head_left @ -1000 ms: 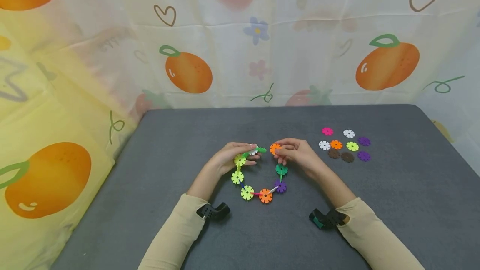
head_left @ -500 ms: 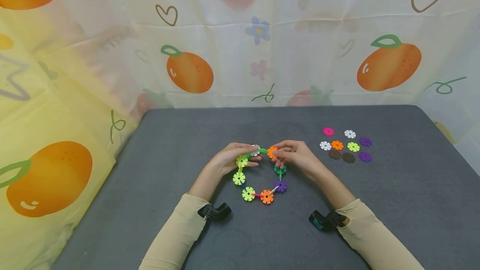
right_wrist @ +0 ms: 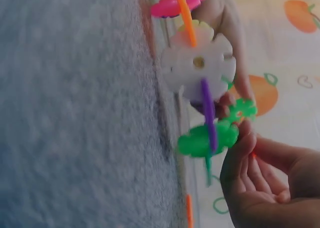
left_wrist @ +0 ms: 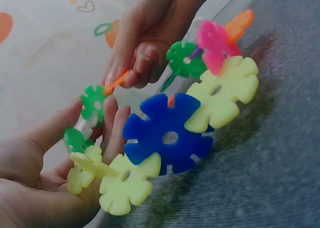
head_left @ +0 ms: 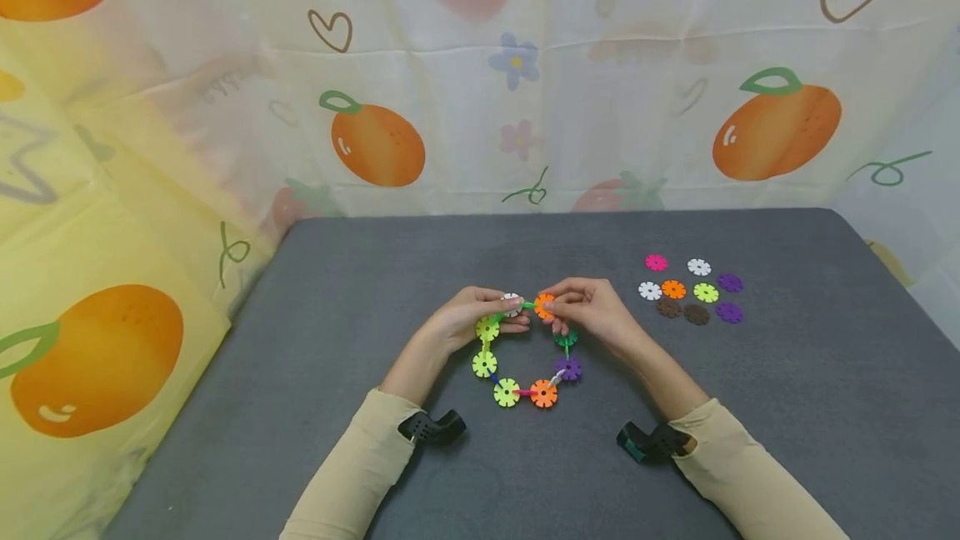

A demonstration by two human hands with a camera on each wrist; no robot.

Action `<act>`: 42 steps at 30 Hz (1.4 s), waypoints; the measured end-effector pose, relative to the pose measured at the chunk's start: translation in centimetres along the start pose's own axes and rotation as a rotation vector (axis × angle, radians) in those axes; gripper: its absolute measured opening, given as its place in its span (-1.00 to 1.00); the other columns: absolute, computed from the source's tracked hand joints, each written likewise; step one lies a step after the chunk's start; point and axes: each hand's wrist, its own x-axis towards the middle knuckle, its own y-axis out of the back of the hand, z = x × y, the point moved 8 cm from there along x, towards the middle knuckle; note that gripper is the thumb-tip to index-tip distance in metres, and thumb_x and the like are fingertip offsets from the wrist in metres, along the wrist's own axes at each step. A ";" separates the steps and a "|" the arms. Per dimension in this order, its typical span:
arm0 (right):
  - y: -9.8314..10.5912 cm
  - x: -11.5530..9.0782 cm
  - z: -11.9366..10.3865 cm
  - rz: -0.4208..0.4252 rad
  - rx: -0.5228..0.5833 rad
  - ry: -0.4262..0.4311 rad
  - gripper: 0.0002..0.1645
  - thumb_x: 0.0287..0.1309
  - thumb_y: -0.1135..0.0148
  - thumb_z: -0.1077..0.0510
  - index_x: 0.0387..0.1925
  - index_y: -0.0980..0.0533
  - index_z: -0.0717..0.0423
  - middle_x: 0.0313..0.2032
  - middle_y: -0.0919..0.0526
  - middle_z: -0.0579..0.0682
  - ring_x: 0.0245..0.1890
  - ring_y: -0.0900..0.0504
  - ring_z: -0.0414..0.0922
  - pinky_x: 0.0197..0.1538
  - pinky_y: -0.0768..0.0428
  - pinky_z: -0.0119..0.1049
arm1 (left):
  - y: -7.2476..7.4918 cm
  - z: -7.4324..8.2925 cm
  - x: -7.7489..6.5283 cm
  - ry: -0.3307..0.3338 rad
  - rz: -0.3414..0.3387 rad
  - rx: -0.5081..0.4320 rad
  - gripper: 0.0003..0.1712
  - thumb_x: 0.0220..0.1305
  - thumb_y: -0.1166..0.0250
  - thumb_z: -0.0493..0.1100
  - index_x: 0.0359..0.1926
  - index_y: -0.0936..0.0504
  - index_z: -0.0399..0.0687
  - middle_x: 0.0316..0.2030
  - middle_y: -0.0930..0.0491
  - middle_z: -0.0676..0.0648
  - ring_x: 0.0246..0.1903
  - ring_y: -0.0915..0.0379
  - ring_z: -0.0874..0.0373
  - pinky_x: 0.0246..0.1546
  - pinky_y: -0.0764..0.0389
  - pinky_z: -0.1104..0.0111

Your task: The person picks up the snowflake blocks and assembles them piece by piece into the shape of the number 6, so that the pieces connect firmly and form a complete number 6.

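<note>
A chain of interlocking plastic flower discs (head_left: 484, 365) curves in a near ring between both hands. On its left, my left hand (head_left: 459, 322) pinches it near a white disc (head_left: 512, 303). My right hand (head_left: 592, 307) pinches an orange disc (head_left: 543, 307) between thumb and fingers. In the left wrist view the orange disc (left_wrist: 117, 82) is seen edge-on, meeting the rim of a green disc (left_wrist: 93, 102). The chain's other end, a dark green disc (head_left: 566, 339), hangs just below my right fingers. A blue disc (left_wrist: 165, 133) shows large between yellow ones.
Several loose flower discs lie at the back right of the grey table (head_left: 360, 273), among them a pink one (head_left: 656, 262), a brown one (head_left: 696, 314) and a purple one (head_left: 730, 312). Behind the table hangs a fruit-print cloth (head_left: 450, 65).
My right hand has brought the orange disc left against the green disc, closing the gap between them. The lower part of the chain has swung slightly to the right.
</note>
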 end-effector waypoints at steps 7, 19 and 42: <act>0.0 -0.1 -0.3 0.022 -0.026 0.007 -0.70 0.27 -0.21 0.29 0.00 -0.57 0.37 -0.45 -0.67 0.34 -0.59 -0.64 -0.11 -0.48 -0.64 -0.29 | -0.4 -0.1 0.2 0.002 0.024 0.055 -0.64 0.34 -0.21 -0.34 0.08 -0.54 -0.53 -0.34 -0.72 -0.09 -0.28 -0.71 0.16 0.05 -0.67 0.18; 2.3 0.0 -0.1 0.150 -0.281 -0.017 -0.67 0.37 -0.15 0.06 -0.01 -0.63 0.18 -0.36 -0.66 0.22 -0.50 -0.53 -0.07 -0.42 -0.53 -0.32 | -0.1 0.0 0.0 -0.002 -0.006 0.138 -0.60 0.44 -0.14 -0.18 0.17 -0.53 -0.35 0.11 -0.58 -0.32 -0.27 -0.72 0.12 0.01 -0.69 0.15; 4.2 0.0 0.9 0.233 -0.559 -0.016 -0.67 -0.04 -0.48 0.30 -0.21 -0.59 0.34 -0.31 -0.60 0.22 -0.45 -0.50 -0.15 -0.39 -0.49 -0.43 | 1.3 -0.3 0.1 0.030 0.152 0.200 -0.64 0.39 -0.21 -0.13 0.10 -0.62 -0.22 -0.12 -0.66 -0.20 -0.51 -0.67 0.14 -0.25 -0.76 0.21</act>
